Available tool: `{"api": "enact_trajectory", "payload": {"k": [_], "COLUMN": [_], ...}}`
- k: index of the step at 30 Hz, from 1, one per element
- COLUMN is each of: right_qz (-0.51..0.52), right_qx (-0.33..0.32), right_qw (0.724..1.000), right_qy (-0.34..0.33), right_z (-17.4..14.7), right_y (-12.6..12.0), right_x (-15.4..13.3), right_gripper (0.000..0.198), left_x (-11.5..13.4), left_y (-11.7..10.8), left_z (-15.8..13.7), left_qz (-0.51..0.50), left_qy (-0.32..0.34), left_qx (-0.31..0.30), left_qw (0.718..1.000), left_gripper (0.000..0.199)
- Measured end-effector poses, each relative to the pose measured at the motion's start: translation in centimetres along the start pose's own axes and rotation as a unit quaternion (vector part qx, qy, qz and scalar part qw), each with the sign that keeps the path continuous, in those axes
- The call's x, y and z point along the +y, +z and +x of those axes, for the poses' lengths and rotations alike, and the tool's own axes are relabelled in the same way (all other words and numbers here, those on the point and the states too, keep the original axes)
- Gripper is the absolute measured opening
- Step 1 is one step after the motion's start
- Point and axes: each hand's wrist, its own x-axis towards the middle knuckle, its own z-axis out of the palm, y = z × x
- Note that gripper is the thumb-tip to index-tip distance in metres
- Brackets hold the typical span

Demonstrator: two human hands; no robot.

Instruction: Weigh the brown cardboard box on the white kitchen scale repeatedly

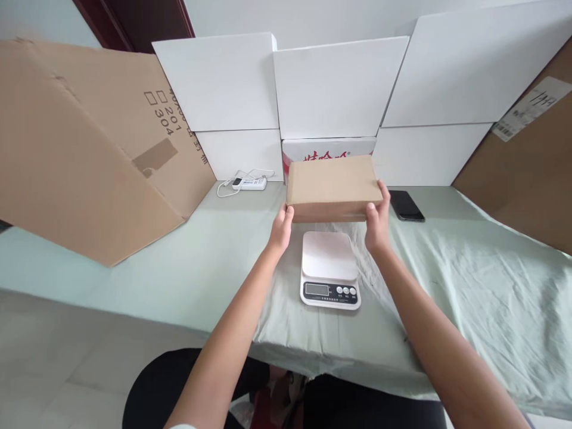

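Observation:
A flat brown cardboard box [334, 183] is gripped at its two ends, just beyond a white kitchen scale. My left hand [282, 226] holds its left end, with the thumb on the near side. At the right end my right hand [378, 219] is closed on the box, thumb in front and fingers round the far side. The white kitchen scale [329, 257] lies on the cloth nearer to me, its bare plate showing and its display blank. Whether the box touches the table behind the scale, I cannot tell.
White boxes [339, 89] stand along the back, one with red lettering [326, 155] below them. Large cardboard pieces flank both sides, left [102, 149] and right [527, 155]. A black phone [406, 206] lies right, a white power strip with cable [250, 183] left. Pale green cloth [201, 262] covers the table.

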Motion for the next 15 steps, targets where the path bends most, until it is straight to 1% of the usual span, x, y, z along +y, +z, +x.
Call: {"api": "enact_trajectory", "payload": {"k": [3, 6, 10, 15], "right_qz": [0.011, 0.020, 0.041, 0.041], "right_qx": [0.014, 0.014, -0.004, -0.001], "right_qw": [0.999, 0.996, 0.992, 0.992], "right_qy": [0.042, 0.084, 0.121, 0.123], "right_z": [-0.3, -1.0, -1.1, -0.8], "right_y": [1.4, 1.8, 1.8, 1.9], "right_x": [2.8, 4.7, 5.3, 5.6], "right_gripper": [0.091, 0.093, 0.097, 0.100], "left_x": [-2.3, -3.5, -3.5, -4.4], "left_y": [0.5, 0.5, 0.4, 0.2], "left_z": [1.4, 1.3, 1.1, 1.4], "left_qz": [0.001, -0.001, -0.004, -0.005], "left_qy": [-0.031, -0.047, -0.056, -0.040], "left_qx": [-0.012, -0.015, -0.006, 0.000], "left_qw": [0.999, 0.999, 0.998, 0.999], "left_gripper": [0.081, 0.082, 0.082, 0.081]}}
